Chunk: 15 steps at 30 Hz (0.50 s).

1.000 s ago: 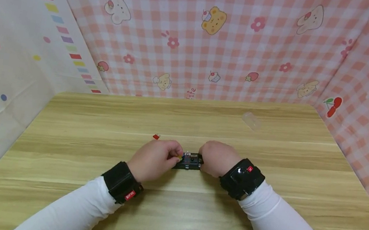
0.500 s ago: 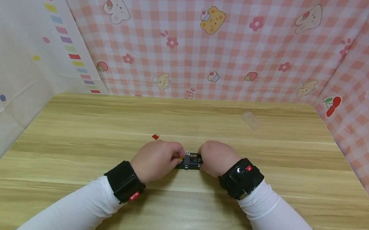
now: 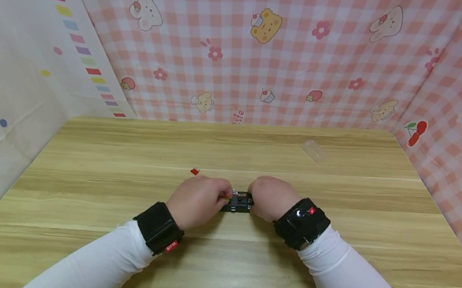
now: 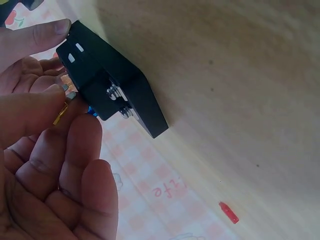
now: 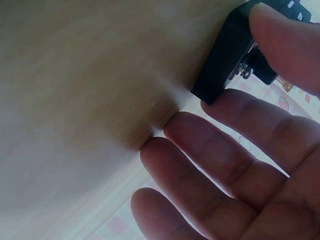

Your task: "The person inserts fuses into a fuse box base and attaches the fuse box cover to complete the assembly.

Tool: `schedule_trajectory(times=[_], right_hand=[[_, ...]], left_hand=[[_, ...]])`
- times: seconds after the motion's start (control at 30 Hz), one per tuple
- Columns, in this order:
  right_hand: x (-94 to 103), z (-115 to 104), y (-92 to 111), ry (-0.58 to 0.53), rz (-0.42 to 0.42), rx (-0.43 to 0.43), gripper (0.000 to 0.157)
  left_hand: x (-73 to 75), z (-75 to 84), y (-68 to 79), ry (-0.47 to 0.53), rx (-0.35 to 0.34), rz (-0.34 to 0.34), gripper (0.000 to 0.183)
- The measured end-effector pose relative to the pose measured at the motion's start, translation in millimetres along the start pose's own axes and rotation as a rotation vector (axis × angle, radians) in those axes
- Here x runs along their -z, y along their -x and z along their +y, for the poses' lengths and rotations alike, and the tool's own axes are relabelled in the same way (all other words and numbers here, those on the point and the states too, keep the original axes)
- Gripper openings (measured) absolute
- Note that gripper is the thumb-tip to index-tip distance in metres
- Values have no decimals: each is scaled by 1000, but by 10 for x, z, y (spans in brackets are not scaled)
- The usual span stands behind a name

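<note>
A small black plastic box (image 3: 239, 202) with coiled metal parts (image 4: 125, 112) on one side lies between my two hands. My right hand (image 3: 273, 199) grips its right end, with the thumb (image 5: 280, 45) on top and the index fingertip at the lower edge; the other fingers are spread near the tabletop. Close over the left part of the box, my left hand (image 3: 200, 200) pinches a tiny yellow piece (image 4: 60, 114) with a silvery tip between thumb and finger. A bit of blue (image 4: 92, 111) shows behind the box in the left wrist view.
A small red piece (image 3: 195, 171) lies on the wooden table (image 3: 224, 268), beyond my left hand. Farther back on the right is a clear plastic piece (image 3: 314, 151). Patterned cloth (image 3: 231, 67) hangs behind the table and at both sides.
My left hand has shifted slightly to the right along the box, still pinching the yellow piece. My right hand stays gripping the box's end.
</note>
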State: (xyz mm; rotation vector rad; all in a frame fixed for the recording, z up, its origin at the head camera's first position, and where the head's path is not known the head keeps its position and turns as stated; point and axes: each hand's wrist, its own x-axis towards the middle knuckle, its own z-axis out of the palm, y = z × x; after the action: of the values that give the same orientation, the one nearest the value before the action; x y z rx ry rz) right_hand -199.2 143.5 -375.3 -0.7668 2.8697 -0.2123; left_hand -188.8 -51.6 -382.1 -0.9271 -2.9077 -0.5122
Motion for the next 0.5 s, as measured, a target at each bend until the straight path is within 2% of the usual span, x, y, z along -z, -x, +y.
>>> schedule_trajectory(times=[0.5], right_hand=[[-2,-5,-6,5,-9,-26,15]], left_hand=[[-30,20,25,4,-12,29,7]])
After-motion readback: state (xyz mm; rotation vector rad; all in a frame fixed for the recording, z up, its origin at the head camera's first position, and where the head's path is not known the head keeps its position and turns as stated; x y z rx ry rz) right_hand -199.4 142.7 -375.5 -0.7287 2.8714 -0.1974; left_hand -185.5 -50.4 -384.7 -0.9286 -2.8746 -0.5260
